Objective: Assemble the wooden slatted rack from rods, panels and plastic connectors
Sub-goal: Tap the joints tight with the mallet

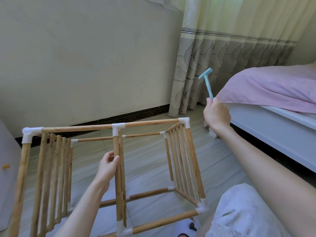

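Note:
The wooden rack frame [77, 129] stands on the floor in front of me, built of bamboo rods joined by white plastic connectors [118, 129]. Slatted panels fill its left side [56, 177] and right side [181, 161]. My left hand [107, 168] grips the upright middle rod [118, 185] of the near face, just below the white T-connector. My right hand [216, 113] is raised above the rack's right corner connector [184, 122] and holds a small light-blue plastic hammer [207, 81] by its handle, head up.
A bed with a pink cover [273, 88] and white base stands at the right. A patterned curtain [213, 53] hangs behind it, a plain wall at the left. My knee in grey trousers [242, 211] and a slipper [186, 226] sit by the rack's near right corner.

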`<state>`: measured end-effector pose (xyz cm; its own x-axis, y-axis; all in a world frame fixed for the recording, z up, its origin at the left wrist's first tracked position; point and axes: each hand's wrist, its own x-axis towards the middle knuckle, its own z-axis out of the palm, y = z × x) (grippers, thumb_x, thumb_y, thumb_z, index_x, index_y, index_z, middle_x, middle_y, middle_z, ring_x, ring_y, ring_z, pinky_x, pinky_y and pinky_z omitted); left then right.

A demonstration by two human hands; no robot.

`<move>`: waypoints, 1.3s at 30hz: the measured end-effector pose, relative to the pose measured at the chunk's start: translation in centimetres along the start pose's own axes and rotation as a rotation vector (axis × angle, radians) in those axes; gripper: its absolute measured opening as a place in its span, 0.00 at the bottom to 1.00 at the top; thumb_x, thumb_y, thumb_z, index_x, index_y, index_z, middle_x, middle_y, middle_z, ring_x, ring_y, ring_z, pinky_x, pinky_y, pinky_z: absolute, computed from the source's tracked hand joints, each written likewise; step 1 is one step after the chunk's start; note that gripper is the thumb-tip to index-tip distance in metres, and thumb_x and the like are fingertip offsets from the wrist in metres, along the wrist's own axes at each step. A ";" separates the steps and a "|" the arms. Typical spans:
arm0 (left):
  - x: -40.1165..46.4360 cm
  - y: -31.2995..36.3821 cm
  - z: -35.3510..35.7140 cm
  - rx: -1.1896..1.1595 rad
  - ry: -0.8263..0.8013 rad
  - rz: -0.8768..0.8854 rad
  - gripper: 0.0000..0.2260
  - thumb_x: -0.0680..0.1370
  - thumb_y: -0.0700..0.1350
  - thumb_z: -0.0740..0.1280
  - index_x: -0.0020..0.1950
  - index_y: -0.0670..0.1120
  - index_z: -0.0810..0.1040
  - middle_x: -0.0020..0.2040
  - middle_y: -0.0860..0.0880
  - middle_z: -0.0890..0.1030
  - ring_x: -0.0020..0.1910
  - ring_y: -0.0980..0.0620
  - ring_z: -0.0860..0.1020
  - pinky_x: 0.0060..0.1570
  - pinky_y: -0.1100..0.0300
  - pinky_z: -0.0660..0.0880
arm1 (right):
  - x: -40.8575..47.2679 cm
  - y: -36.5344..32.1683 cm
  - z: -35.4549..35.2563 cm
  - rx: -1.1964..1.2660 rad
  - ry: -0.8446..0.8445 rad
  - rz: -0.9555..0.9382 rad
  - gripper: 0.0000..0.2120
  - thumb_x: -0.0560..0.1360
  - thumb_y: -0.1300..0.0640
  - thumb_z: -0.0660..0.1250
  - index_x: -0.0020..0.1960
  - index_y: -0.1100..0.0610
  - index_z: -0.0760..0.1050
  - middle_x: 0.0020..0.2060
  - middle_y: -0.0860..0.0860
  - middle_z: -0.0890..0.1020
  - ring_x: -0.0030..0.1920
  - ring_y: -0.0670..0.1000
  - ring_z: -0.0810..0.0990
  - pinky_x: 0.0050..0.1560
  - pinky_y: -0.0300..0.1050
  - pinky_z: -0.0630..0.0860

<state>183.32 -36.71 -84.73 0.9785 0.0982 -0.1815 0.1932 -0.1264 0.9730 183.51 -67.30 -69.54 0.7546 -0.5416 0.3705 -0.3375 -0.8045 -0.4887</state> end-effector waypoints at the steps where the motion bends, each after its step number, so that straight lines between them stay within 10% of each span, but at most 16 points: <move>1: 0.0 0.0 0.0 0.000 0.003 0.002 0.15 0.81 0.41 0.58 0.68 0.42 0.68 0.56 0.45 0.74 0.55 0.47 0.73 0.53 0.53 0.70 | -0.2 -0.1 0.0 -0.005 0.017 -0.031 0.18 0.82 0.52 0.49 0.58 0.64 0.69 0.42 0.57 0.73 0.42 0.58 0.71 0.39 0.48 0.65; 5: 0.2 0.2 0.3 -0.007 0.019 0.009 0.15 0.81 0.41 0.58 0.69 0.42 0.68 0.57 0.44 0.74 0.55 0.48 0.72 0.52 0.54 0.69 | -1.6 0.7 1.9 -0.257 -0.443 0.048 0.16 0.82 0.51 0.53 0.59 0.61 0.71 0.40 0.53 0.75 0.43 0.54 0.77 0.46 0.50 0.76; 19: 7.0 2.8 0.5 0.103 0.007 0.075 0.17 0.79 0.34 0.60 0.68 0.39 0.69 0.53 0.47 0.76 0.52 0.50 0.74 0.46 0.59 0.71 | -7.1 -4.1 13.0 0.461 -0.555 -0.021 0.16 0.82 0.52 0.53 0.48 0.59 0.75 0.39 0.51 0.77 0.34 0.46 0.71 0.30 0.37 0.64; 39: 15.9 1.3 -0.6 0.341 0.021 -0.006 0.22 0.78 0.41 0.65 0.72 0.42 0.65 0.63 0.44 0.74 0.60 0.48 0.73 0.61 0.54 0.70 | -6.4 -6.6 19.1 0.665 -0.677 0.033 0.11 0.81 0.53 0.57 0.49 0.54 0.78 0.28 0.45 0.70 0.30 0.45 0.67 0.31 0.38 0.63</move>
<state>199.11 -34.76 -86.32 0.9762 0.1196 -0.1811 0.2159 -0.4478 0.8677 191.65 -53.86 -83.72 0.9868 -0.1373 -0.0862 -0.1322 -0.3745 -0.9178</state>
